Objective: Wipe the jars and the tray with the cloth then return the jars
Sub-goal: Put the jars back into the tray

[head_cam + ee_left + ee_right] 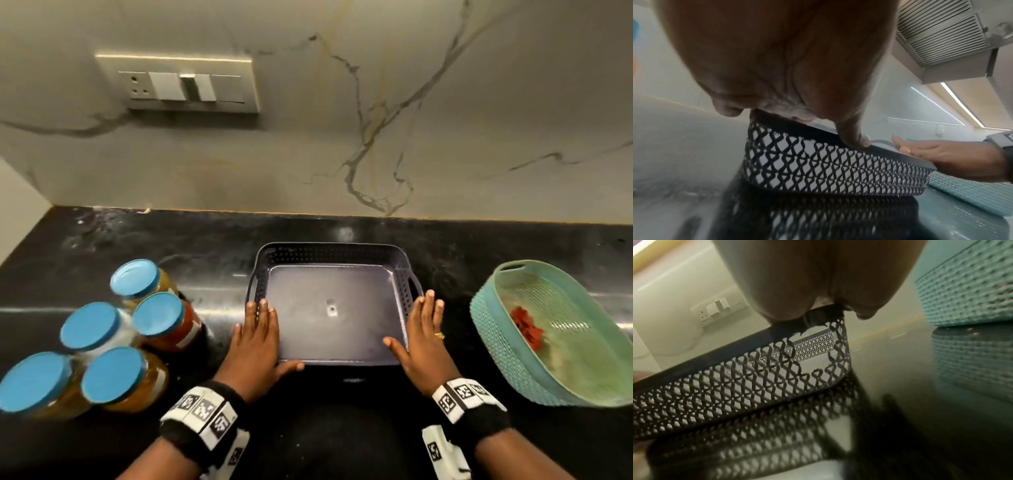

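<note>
A dark mesh-walled tray (329, 342) stands empty on the black counter, its lattice wall close up in the wrist views (818, 165) (735, 386). My left hand (257, 339) lies flat on its left rim with straight fingers, the thumb along the front edge (855, 138). My right hand (423, 335) lies flat on the right rim, thumb spread inward; it also shows across the tray (941, 155). Several blue-lidded jars (114, 375) cluster to the left of the tray. A red cloth (527, 329) lies in the teal basket.
The teal basket (548, 342) sits tilted to the right of the tray, close to my right hand (972, 288). A marble wall with a switch plate (178, 85) rises behind the counter. Black counter (342, 428) runs in front of the tray.
</note>
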Tool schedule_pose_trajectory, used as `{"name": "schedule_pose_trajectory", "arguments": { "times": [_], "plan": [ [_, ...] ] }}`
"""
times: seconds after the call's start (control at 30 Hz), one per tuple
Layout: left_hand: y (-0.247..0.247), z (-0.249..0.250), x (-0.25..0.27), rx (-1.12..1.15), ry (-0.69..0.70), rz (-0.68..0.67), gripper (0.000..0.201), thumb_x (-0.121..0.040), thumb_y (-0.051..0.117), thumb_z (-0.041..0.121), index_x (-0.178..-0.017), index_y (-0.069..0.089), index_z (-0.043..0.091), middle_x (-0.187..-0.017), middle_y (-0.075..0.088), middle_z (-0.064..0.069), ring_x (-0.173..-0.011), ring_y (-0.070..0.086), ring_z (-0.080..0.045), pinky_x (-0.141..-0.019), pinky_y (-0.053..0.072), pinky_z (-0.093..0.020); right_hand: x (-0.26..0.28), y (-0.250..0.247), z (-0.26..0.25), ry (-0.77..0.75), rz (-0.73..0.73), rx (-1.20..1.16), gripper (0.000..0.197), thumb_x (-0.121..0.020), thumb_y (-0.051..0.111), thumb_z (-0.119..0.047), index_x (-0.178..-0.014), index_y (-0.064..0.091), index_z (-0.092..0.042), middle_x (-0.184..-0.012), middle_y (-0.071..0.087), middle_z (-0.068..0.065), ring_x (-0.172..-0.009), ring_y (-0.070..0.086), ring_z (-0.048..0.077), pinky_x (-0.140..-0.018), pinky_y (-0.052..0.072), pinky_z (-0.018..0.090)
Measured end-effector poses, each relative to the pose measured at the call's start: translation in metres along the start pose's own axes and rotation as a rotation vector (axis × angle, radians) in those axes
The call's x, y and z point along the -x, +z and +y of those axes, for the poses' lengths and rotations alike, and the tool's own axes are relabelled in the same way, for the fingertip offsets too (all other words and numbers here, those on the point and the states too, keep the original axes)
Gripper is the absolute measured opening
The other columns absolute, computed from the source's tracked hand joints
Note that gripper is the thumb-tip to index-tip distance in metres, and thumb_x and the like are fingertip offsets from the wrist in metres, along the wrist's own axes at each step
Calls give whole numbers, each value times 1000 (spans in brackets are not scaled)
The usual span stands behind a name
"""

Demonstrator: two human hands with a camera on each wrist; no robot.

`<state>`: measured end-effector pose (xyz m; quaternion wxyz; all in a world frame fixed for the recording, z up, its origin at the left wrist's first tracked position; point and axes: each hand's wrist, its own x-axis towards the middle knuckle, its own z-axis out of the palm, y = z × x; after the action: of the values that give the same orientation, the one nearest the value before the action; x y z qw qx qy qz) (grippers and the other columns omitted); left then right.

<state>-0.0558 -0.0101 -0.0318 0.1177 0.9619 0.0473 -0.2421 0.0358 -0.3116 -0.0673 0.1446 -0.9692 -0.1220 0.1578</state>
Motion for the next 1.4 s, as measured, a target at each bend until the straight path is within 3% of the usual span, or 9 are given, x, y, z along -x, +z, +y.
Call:
{"name": "schedule_pose_trajectory", "arguments": {
  "times": [0.17,0.27,0.4,0.47,0.53,0.63,0.73,0.97,1.4],
  "plan": [
    [-13,-17,-19,3,-59,65,113,-82,17,83,-157,-15,5,-162,-30,-15,-146,-34,-30,-121,-7,-54,-38,-8,-18,-15,35,122,106,-90,21,-75,-152,-10,6,-158,-29,19,-145,-29,38,-120,20,58],
    [-25,-23,-14,16,-32,109,90,-101,31,61,-158,-14,7,-163,-28,-13,-148,-31,-29,-123,-5,-55,-45,-21,-44,-13,70,123,103,-90,22,-75,-155,-11,-1,-158,-31,17,-146,-29,36,-123,10,56],
    [-47,-40,21,140,86,266,69,-103,41,12,-161,4,20,-169,11,-5,-155,5,-23,-125,10,-48,-38,-30,-97,-153,127,58,86,-98,49,-50,-159,0,-16,-165,-14,12,-153,-13,33,-121,1,56],
    [-61,-53,49,277,62,374,68,-96,47,5,-157,29,27,-155,46,-3,-142,41,-21,-116,28,-37,-36,-33,-131,-310,137,37,69,-99,54,-41,-157,23,-21,-165,17,8,-154,12,27,-120,-3,57],
    [-73,-76,80,418,-7,498,57,-96,49,3,-147,49,28,-138,62,-1,-125,57,-20,-103,42,-33,-36,-29,-172,-485,153,-9,43,-97,58,-31,-139,54,-24,-142,58,5,-136,50,24,-121,-1,61],
    [-80,-117,118,515,-166,674,41,-98,49,7,-133,61,26,-126,68,0,-115,62,-21,-97,49,-39,-41,-23,-233,-716,136,-63,29,-90,59,-21,-115,72,-24,-111,75,2,-107,68,28,-118,24,58],
    [-71,-152,144,424,-387,710,29,-98,54,19,-124,65,24,-122,67,-4,-111,62,-26,-92,48,-42,-44,-20,-292,-895,-54,-4,53,-84,63,0,-133,62,-19,-131,60,8,-119,58,31,-103,47,45],
    [-34,-153,159,173,-551,497,68,-85,60,66,-135,52,21,-126,56,-6,-112,59,-27,-88,52,-41,-63,-8,-369,-1053,-269,471,89,-81,70,-4,-155,28,-30,-160,25,7,-137,41,36,-106,45,47],
    [-25,-128,124,8,-692,367,76,-80,61,72,-129,42,16,-123,51,-7,-109,58,-23,-84,52,-35,-53,22,-387,-1025,-212,415,74,-73,77,-50,-132,41,-21,-123,55,12,-102,61,38,-74,54,43]
  ]
}}
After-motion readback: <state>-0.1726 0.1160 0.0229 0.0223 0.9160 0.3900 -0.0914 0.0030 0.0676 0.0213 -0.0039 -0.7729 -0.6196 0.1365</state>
